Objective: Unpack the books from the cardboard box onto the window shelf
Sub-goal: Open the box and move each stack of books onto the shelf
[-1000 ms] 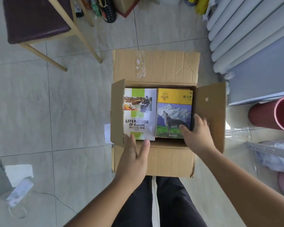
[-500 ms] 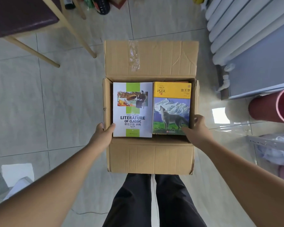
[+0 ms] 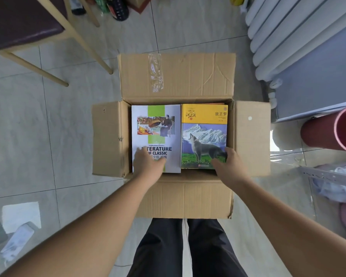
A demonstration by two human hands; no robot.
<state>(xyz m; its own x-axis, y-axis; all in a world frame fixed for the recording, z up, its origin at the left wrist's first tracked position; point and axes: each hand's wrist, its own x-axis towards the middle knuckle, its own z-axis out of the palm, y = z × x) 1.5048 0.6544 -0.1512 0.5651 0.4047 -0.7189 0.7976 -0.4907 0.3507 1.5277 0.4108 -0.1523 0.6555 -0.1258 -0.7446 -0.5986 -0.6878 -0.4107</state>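
Observation:
An open cardboard box (image 3: 176, 76) stands on the tiled floor with all flaps folded out. Inside lie two books side by side, covers up. The left one is a white and green book (image 3: 158, 124) titled Literature of Classic. The right one is a yellow book (image 3: 204, 136) showing a howling wolf. My left hand (image 3: 148, 161) rests flat on the lower part of the white book, fingers spread. My right hand (image 3: 227, 163) lies on the lower right corner of the wolf book, fingers at its edge. Neither book is lifted.
A wooden chair (image 3: 28, 27) with a dark seat stands at the upper left. A white radiator (image 3: 284, 33) and a grey ledge (image 3: 318, 80) are at the upper right, a red bucket (image 3: 332, 132) below them. My legs (image 3: 188, 248) are against the box's near flap.
Both side flaps have been folded down flat. My left hand moved from the box's left wall onto the white book. My right hand shifted inward onto the wolf book's corner.

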